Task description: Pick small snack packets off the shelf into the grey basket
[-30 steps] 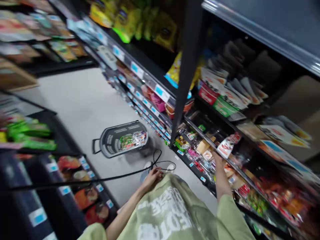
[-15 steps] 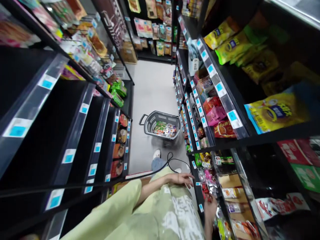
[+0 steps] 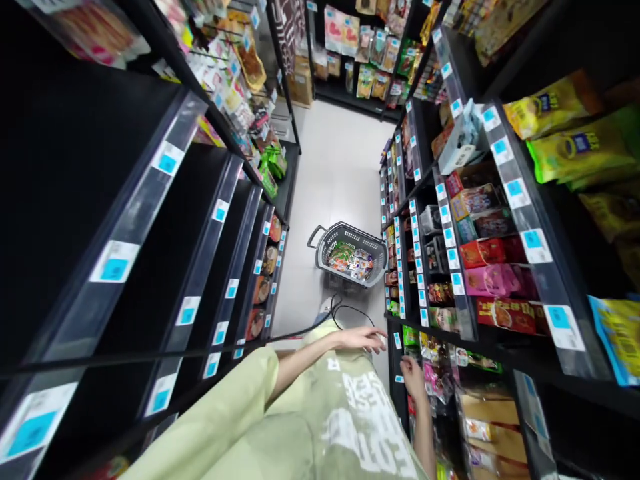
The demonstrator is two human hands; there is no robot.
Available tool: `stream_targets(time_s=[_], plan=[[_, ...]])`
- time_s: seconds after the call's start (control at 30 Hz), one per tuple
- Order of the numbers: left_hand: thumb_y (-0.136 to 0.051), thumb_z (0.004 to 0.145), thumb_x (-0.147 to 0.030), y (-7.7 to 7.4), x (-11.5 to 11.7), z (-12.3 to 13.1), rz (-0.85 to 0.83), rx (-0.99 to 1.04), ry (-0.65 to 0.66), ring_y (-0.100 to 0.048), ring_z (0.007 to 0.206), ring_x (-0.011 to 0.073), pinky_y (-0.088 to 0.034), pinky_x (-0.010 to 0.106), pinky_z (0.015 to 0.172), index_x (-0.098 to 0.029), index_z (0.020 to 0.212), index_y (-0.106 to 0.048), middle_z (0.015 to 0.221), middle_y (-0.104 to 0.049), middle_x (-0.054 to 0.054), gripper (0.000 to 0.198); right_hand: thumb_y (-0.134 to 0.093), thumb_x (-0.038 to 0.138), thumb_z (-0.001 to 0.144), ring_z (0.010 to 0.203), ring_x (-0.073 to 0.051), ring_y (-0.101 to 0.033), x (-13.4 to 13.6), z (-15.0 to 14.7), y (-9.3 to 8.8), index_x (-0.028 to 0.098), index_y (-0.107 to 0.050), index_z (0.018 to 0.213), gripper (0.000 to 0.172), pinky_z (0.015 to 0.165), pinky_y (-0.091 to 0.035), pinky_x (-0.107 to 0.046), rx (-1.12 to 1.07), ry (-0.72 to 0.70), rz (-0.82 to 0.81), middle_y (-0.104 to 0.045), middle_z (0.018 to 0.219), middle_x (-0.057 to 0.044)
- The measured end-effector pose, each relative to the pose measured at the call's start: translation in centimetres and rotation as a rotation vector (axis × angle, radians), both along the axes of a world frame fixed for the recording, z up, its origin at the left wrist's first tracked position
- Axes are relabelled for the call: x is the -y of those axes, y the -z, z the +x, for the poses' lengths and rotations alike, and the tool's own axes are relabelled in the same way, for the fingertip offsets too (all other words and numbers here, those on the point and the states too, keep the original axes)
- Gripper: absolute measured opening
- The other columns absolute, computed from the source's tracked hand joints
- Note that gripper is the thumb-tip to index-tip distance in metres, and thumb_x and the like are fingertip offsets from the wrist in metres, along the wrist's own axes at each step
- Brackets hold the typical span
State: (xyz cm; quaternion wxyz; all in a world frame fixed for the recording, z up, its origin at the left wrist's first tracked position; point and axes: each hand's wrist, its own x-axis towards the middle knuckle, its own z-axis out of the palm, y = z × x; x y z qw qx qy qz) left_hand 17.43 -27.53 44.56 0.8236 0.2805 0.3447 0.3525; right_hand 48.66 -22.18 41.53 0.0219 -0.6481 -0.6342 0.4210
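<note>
My left hand [image 3: 361, 339] hangs in front of the pale green shirt [image 3: 325, 400], palm down, its fingers loosely stretched and holding nothing visible. To its right, my right hand [image 3: 413, 375] is at the edge of a low shelf, beside small snack packets [image 3: 436, 379] in clear bins. Its fingers are curled in, and whatever they may hold is hidden. Ahead on the floor stands a grey shopping basket [image 3: 325, 233] with its handle out to the left. Several colourful snack packets [image 3: 350, 260] lie inside it.
Dark shelves with blue-and-white price tags [image 3: 115, 262] line the left side. On the right, shelves carry red and pink packets [image 3: 493, 280] and yellow bags [image 3: 570, 153]. A black cord [image 3: 357, 308] loops near the feet. Hanging snack bags [image 3: 343, 30] cover the far rack.
My right hand has moved forward along the shelf, away from the red packets. My left hand keeps nearly the same pose. The view has shifted, so the basket appears further right.
</note>
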Motion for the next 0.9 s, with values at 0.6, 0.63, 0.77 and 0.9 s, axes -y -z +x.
stream_targets(time_s=[0.6, 0.63, 0.77, 0.9], plan=[[-0.075, 0.083, -0.045, 2.3, -4.4, -10.2, -0.171, -0.057, -0.348, -0.074, 0.094, 0.0229, -0.052, 0.035, 0.084, -0.016, 0.120, -0.063, 0.114, -0.079, 0.016, 0.048, -0.063, 0.058, 0.072, 0.092, -0.035, -0.077, -4.9, -11.4, 0.1, 0.023, -0.071, 0.094, 0.041, 0.091, -0.059, -0.048, 0.010, -0.146, -0.207, -0.079, 0.092, -0.013], [-0.075, 0.084, -0.044, 2.3, -5.0, -10.2, -0.169, -0.056, -0.338, -0.074, 0.094, 0.0223, -0.052, 0.034, 0.083, -0.016, 0.120, -0.064, 0.113, -0.079, 0.015, 0.047, -0.063, 0.057, 0.072, 0.091, -0.035, -0.077, -5.7, -11.6, 0.2, 0.022, -0.071, 0.095, 0.043, 0.091, -0.059, -0.048, 0.014, -0.152, -0.202, -0.079, 0.092, -0.014], [-0.072, 0.085, -0.037, 2.0, -7.7, -10.8, -0.156, -0.102, -0.305, -0.075, 0.092, 0.0210, -0.052, 0.032, 0.080, -0.016, 0.119, -0.064, 0.111, -0.080, 0.013, 0.041, -0.062, 0.055, 0.073, 0.091, -0.033, -0.077, -9.2, -13.1, 1.1, 0.018, -0.070, 0.096, 0.044, 0.091, -0.059, -0.047, 0.002, -0.180, -0.172, -0.080, 0.094, -0.016], [-0.070, 0.083, -0.032, 2.2, -11.1, -11.9, -0.159, -0.138, -0.332, -0.075, 0.089, 0.0206, -0.051, 0.030, 0.078, -0.016, 0.117, -0.063, 0.109, -0.080, 0.012, 0.038, -0.059, 0.052, 0.080, 0.087, -0.030, -0.076, -13.0, -15.8, 2.6, 0.017, -0.069, 0.103, 0.043, 0.088, -0.060, -0.045, -0.052, -0.254, -0.166, -0.079, 0.093, -0.014]])
